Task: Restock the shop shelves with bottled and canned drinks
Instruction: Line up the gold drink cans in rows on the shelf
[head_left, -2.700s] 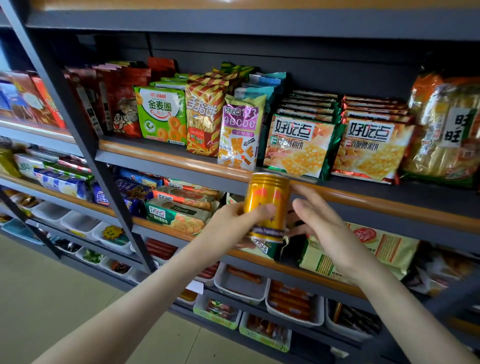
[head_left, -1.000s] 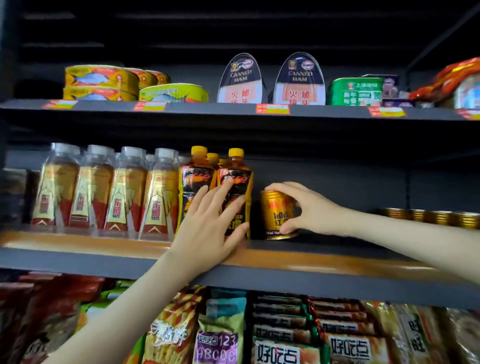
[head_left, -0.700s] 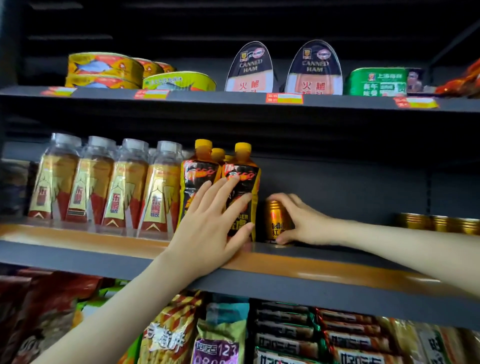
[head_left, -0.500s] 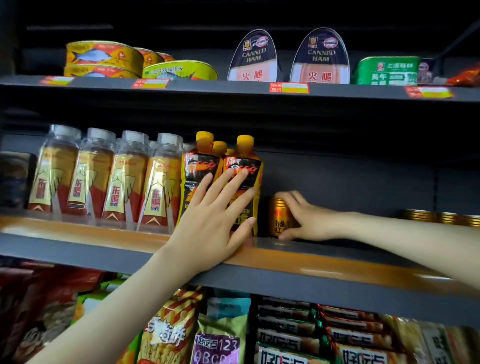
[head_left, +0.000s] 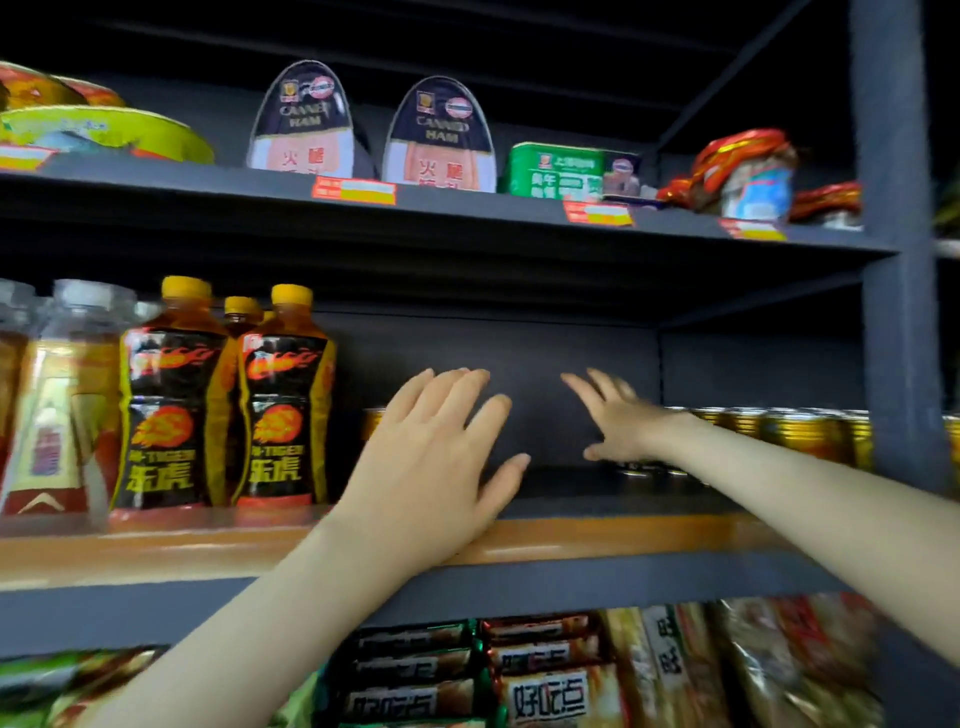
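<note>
Both hands are over the drinks shelf (head_left: 597, 535) with straight, spread fingers and hold nothing. My left hand (head_left: 441, 467) hovers above the shelf's orange front lip and hides most of the gold can (head_left: 371, 423), which stands just right of the orange-capped tiger bottles (head_left: 283, 400). Only the can's left edge shows. My right hand (head_left: 618, 421) reaches deeper into the dark gap, left of a row of gold cans (head_left: 779, 434) at the back right.
Clear bottles with gold labels (head_left: 62, 400) fill the shelf's left end. Canned ham (head_left: 301, 124), a green tin (head_left: 556, 171) and fish tins (head_left: 104, 135) sit on the shelf above. Snack packs (head_left: 550, 686) lie below. A grey upright post (head_left: 898, 260) bounds the right side.
My right hand has let go of the gold can beside the tiger bottles and moved right with fingers spread. My left hand left the bottles and shifted right. The view swung right.
</note>
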